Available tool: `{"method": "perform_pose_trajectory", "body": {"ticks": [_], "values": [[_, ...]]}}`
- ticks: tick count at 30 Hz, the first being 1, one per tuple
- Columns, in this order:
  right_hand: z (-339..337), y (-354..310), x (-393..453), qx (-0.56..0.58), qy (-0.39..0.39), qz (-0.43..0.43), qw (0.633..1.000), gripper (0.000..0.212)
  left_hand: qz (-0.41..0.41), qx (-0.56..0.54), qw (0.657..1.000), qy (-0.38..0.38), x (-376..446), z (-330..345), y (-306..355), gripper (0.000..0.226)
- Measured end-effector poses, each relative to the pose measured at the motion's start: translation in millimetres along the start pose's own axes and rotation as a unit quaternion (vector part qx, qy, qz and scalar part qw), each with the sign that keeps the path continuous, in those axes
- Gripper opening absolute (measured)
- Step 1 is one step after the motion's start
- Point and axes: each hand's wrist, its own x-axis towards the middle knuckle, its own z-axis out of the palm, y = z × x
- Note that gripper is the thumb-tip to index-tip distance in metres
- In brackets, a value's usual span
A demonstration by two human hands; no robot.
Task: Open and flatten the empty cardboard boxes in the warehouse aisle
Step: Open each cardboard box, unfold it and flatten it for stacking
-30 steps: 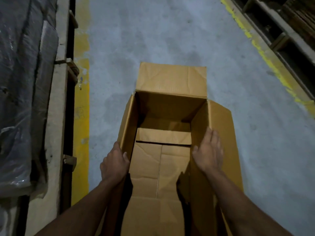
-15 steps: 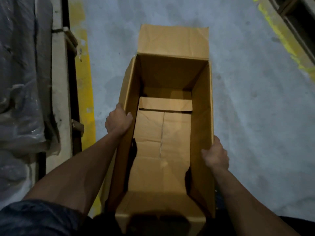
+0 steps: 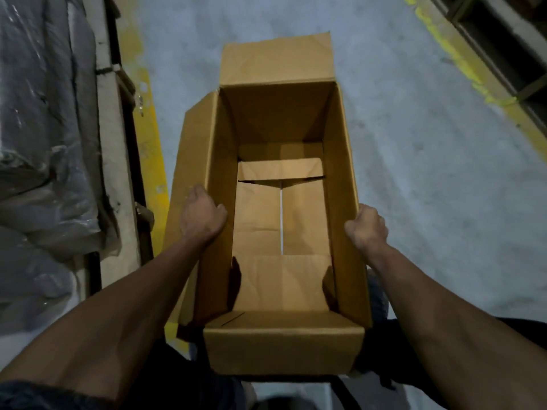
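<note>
Floor: a grey concrete aisle floor (image 3: pixel 414 179) ran away from the camera, with a yellow painted line (image 3: pixel 149 161) down the left side and a second, broken yellow line (image 3: pixel 461 63) along the right.
Left side: plastic-wrapped goods (image 3: pixel 38 143) sat beside a pale wooden pallet edge (image 3: pixel 114 161) that bordered the yellow line.
Right side: dark racking (image 3: pixel 509 45) filled the upper right corner, too dim to make out in detail.
Cardboard box: a long brown cardboard box (image 3: pixel 281 119) stood open-topped in the middle of the aisle, held just in front of the person, with its far flap (image 3: pixel 276 62) raised, its left flap (image 3: pixel 194 149) folded outward and its near flap (image 3: pixel 284 347) hanging down toward the camera.
Box bottom: the inner bottom flaps (image 3: pixel 257 220) lay folded shut, with a thin bright gap showing between the two long ones.
Left hand: the left hand (image 3: pixel 202 213) gripped the top edge of the left wall, thumb inside and fingers curled over the outside.
Right hand: the right hand (image 3: pixel 367 227) gripped the top edge of the right wall, fingers curled around the outside.
</note>
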Motion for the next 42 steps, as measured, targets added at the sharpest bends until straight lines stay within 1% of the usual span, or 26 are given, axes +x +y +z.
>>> {"method": "perform_pose_trajectory", "body": {"ticks": [2,4,7,8,10,13,16,18,21,24,26,30,33,36,37,39,42], "values": [[-15,-1,-12,0.010,0.007,0.000,1.000,0.016,0.028,0.020,0.999,0.015,-19,-10,10,0.061],[-29,-3,-25,0.021,0.019,0.004,1.000,0.017,0.075,0.077,0.993,0.041,-39,-19,21,0.063],[-51,-6,-47,0.037,0.038,-0.001,0.999,0.020,0.157,0.179,0.970,0.049,-70,-27,39,0.053],[-58,-7,-53,0.044,0.042,-0.004,0.998,0.020,0.178,0.198,0.963,0.035,-79,-26,46,0.048],[-73,-7,-67,0.055,0.051,-0.014,0.997,0.022,0.202,0.198,0.959,-0.012,-97,-22,57,0.040],[-94,-8,-86,0.064,0.067,-0.031,0.995,0.018,0.190,0.180,0.957,-0.123,-117,-9,67,0.035],[-111,-5,-99,0.064,0.075,-0.033,0.995,0.006,0.205,0.179,0.933,-0.236,-130,11,71,0.039],[-116,-5,-103,0.069,0.075,-0.038,0.994,0.006,0.232,0.185,0.910,-0.289,-137,26,69,0.045],[-116,-8,-100,0.085,0.071,-0.047,0.993,0.009,0.254,0.211,0.887,-0.324,-141,53,60,0.054],[-118,-14,-95,0.100,0.064,-0.062,0.991,0.011,0.269,0.235,0.879,-0.316,-139,73,55,0.065],[-123,-17,-90,0.105,0.065,-0.068,0.990,0.015,0.270,0.243,0.880,-0.305,-135,84,55,0.066],[-129,-18,-85,0.108,0.073,-0.072,0.989,0.037,0.274,0.265,0.879,-0.288,-127,102,57,0.070],[-133,-15,-81,0.123,0.074,-0.081,0.986,0.039,0.261,0.265,0.880,-0.295,-122,111,63,0.066],[-135,-12,-76,0.140,0.072,-0.082,0.984,0.036,0.215,0.255,0.870,-0.363,-115,122,65,0.055],[-135,-12,-75,0.142,0.070,-0.082,0.984,0.035,0.192,0.240,0.868,-0.389,-113,125,63,0.057],[-134,-11,-73,0.142,0.064,-0.081,0.984,0.035,0.134,0.207,0.863,-0.441,-112,129,61,0.070],[-131,-11,-69,0.142,0.057,-0.070,0.986,0.033,0.062,0.183,0.838,-0.511,-111,131,60,0.083]]}}
